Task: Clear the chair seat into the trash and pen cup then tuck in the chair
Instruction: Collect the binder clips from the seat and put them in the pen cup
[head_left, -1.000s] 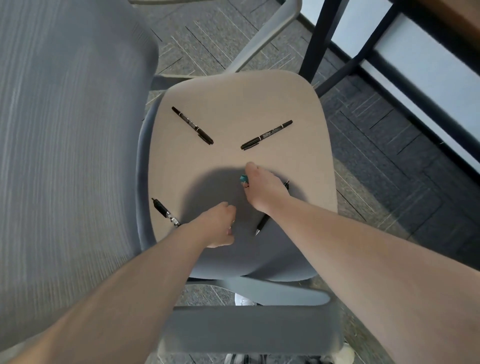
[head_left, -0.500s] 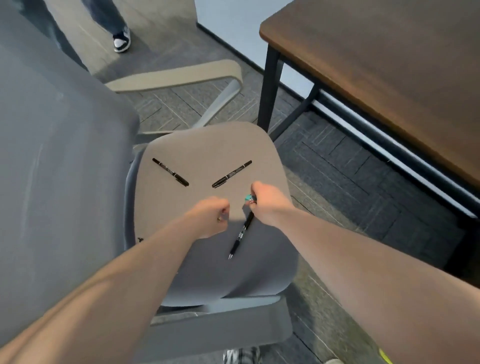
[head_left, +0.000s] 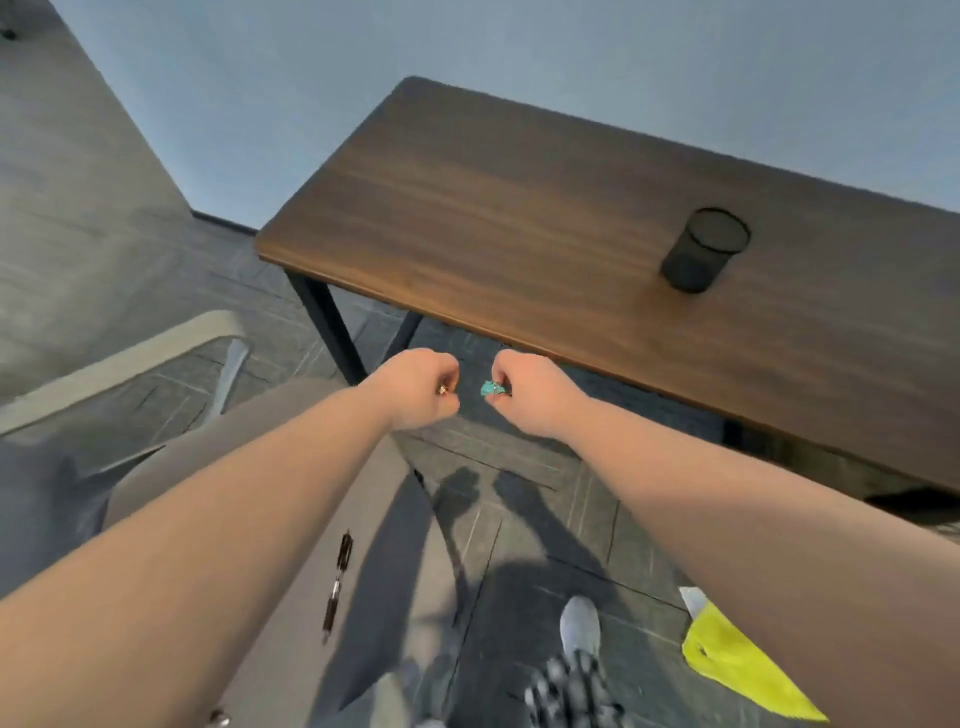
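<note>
My left hand (head_left: 415, 387) and my right hand (head_left: 527, 389) are raised side by side above the floor, just short of the desk's front edge. The right fist is closed on a small teal wrapper (head_left: 489, 388). The left fist pinches a tiny gold-coloured scrap (head_left: 442, 389). On the beige chair seat (head_left: 291, 665) at lower left lies a black pen (head_left: 337, 582); my left forearm hides much of the seat. A black mesh pen cup (head_left: 702, 249) stands on the wooden desk (head_left: 519, 208), far right of my hands.
A yellow-green bag (head_left: 737, 670) lies at the lower right beside my right arm. The chair's armrest (head_left: 119, 364) reaches in from the left. The desk's black leg (head_left: 327, 322) stands just left of my hands. My shoe (head_left: 579, 629) is on the grey carpet.
Both hands have lifted off the seat with the small scraps and moved toward the desk. My view has swung up from the seat, so the desk top and pen cup now show.
</note>
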